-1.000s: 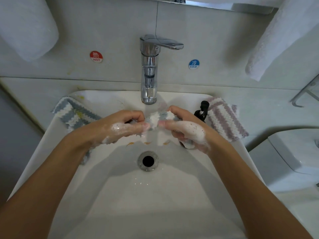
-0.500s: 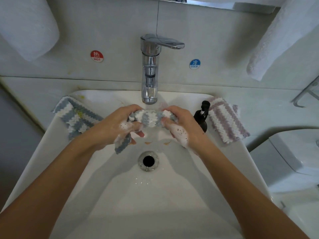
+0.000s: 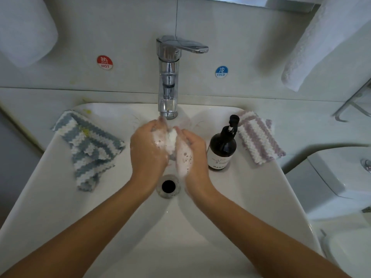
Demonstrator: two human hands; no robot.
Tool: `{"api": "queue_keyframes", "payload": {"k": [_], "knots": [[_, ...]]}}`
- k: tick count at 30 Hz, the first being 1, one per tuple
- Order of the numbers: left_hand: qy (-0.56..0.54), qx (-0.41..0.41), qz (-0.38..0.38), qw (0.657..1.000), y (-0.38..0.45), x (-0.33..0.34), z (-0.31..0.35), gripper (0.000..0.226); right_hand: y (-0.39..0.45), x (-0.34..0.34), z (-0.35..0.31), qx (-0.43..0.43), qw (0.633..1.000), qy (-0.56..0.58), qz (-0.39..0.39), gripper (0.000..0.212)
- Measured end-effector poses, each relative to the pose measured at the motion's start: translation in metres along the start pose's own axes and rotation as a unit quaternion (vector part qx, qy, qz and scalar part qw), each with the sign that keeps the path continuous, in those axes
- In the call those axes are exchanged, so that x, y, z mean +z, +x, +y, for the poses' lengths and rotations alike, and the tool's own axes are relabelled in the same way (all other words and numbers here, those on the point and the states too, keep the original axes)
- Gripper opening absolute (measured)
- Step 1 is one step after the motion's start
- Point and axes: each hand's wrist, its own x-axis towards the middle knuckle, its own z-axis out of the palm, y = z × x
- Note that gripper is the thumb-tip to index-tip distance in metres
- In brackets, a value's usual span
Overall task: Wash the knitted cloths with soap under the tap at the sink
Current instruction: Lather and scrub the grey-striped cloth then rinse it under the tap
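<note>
A white sink (image 3: 60,197) stands under a tiled wall with a chrome tap (image 3: 168,77). Both hands are together just below the spout, above the drain (image 3: 168,186). The left hand (image 3: 148,149) and the right hand (image 3: 192,151) each curl their grip around one soapy cloth (image 3: 171,142), bunched between them and covered in foam. A blue cloth (image 3: 88,145) lies on the left rim, a purple cloth (image 3: 258,137) on the right rim, beside a dark soap bottle (image 3: 221,151).
</note>
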Motion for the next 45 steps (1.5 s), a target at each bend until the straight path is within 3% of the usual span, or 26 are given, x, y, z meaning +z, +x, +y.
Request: {"api": "queue_keyframes", "payload": {"k": [1,3,5,7,11,13,16,20,23,28,31,33,39,45], "knots": [[0.010,0.017,0.001,1.000,-0.004,-0.001,-0.001,0.041,0.000,0.000,0.000,-0.022,1.000,0.006,-0.004,0.025],[0.032,0.042,-0.029,0.998,-0.023,0.001,0.000,0.035,0.013,0.000,-0.005,0.037,0.994,0.103,-0.005,0.026],[0.027,0.026,-0.036,0.999,-0.033,0.008,0.000,0.035,0.019,-0.006,-0.007,0.058,0.997,0.019,0.038,0.023],[0.051,-0.013,-0.004,0.999,-0.020,0.013,-0.004,0.036,0.011,-0.001,-0.009,0.041,0.998,0.045,0.020,0.017],[0.104,-0.071,0.010,0.992,0.000,0.013,-0.007,0.041,0.005,0.008,-0.005,0.134,0.967,0.217,0.009,0.014],[0.068,-0.077,-0.004,0.995,-0.013,0.015,0.000,0.041,0.013,0.007,-0.008,0.151,0.968,0.199,0.039,0.014],[-0.028,-0.056,-0.017,0.998,-0.023,0.015,0.006,0.036,0.026,0.001,-0.007,0.145,0.970,0.190,0.048,0.043],[-0.042,-0.036,-0.004,0.998,-0.013,0.007,0.006,0.026,0.022,-0.007,0.001,0.115,0.985,0.125,0.030,0.030],[-0.070,-0.066,-0.011,0.995,-0.007,0.003,0.007,0.017,0.022,-0.013,0.009,0.121,0.989,0.081,0.015,0.026],[-0.118,-0.087,0.029,0.989,0.007,-0.004,0.004,0.027,0.024,-0.019,0.000,0.187,0.978,0.077,-0.056,0.021],[-0.146,-0.088,0.064,0.983,0.015,-0.007,0.006,0.032,0.025,-0.024,-0.001,0.164,0.982,0.031,-0.087,0.030],[-0.156,-0.094,0.077,0.980,0.018,-0.011,0.003,0.033,0.025,-0.029,-0.001,0.130,0.988,0.028,-0.079,0.025],[-0.148,-0.069,0.050,0.985,0.013,-0.009,0.001,0.024,0.020,-0.028,-0.010,0.123,0.981,0.132,-0.068,0.025],[-0.137,-0.028,-0.032,0.990,-0.016,0.006,0.005,0.016,0.016,-0.017,-0.015,0.203,0.934,0.295,-0.005,0.018]]}}
